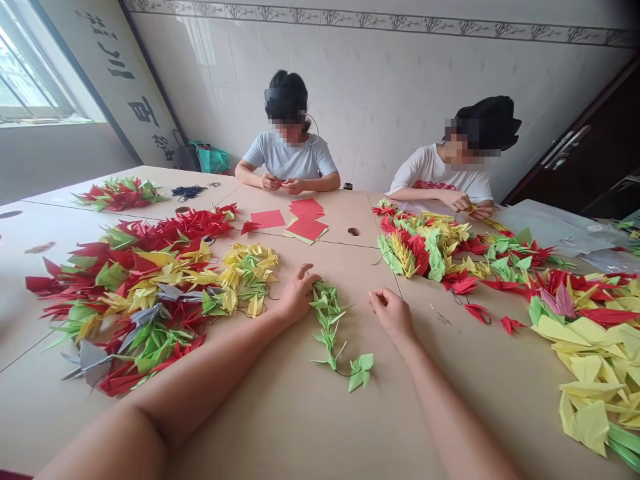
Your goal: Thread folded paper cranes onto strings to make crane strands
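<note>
A string of green folded paper cranes [327,323] lies on the table between my hands. One green crane [361,372] sits apart at its near end, joined by a dark thread. My left hand [299,292] is beside the far end of the string, fingers bent and apart, the fingertips touching or nearly touching the paper. To the right of the string, my right hand [391,312] is closed in a pinch just over the tabletop. Whatever it may hold is too small or hidden to make out.
A heap of red, yellow, green and grey folded paper [145,280] spreads on the left. More strings [430,243] and a yellow pile [595,373] lie right. Red paper squares [306,229] are at the back. Two people [287,157] work across the table with small pieces.
</note>
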A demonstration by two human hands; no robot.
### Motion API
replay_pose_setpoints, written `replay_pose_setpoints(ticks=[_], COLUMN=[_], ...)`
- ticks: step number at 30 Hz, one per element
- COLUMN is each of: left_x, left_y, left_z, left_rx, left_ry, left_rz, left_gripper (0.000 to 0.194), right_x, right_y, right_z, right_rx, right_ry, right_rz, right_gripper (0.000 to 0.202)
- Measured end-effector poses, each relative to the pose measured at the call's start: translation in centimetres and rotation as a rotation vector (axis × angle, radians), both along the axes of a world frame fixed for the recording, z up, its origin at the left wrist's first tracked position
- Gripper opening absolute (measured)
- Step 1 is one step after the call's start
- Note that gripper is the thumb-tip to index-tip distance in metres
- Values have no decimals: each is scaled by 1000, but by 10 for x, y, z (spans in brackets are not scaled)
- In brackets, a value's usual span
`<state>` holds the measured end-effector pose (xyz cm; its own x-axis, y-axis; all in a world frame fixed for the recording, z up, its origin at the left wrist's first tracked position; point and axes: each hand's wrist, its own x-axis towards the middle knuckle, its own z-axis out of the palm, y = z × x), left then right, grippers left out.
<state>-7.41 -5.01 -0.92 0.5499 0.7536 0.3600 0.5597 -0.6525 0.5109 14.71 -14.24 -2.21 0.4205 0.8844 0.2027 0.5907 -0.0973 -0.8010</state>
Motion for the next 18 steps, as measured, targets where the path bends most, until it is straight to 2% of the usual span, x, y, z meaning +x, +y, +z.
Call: replay_pose_setpoints(ticks=[9,18], left_x=[6,8], left_y=[2,5], left_z=[-3,-6], left_rx=[-12,-12], left_ry=[-31,-49], left_rz=[26,30], left_gripper=[42,37], right_x=[0,0], right_y=[1,1], right_z=[-1,1], right_rx=[23,9], right_ry=[-34,-62], right_rz=[-11,-21], right_gripper=[30,27])
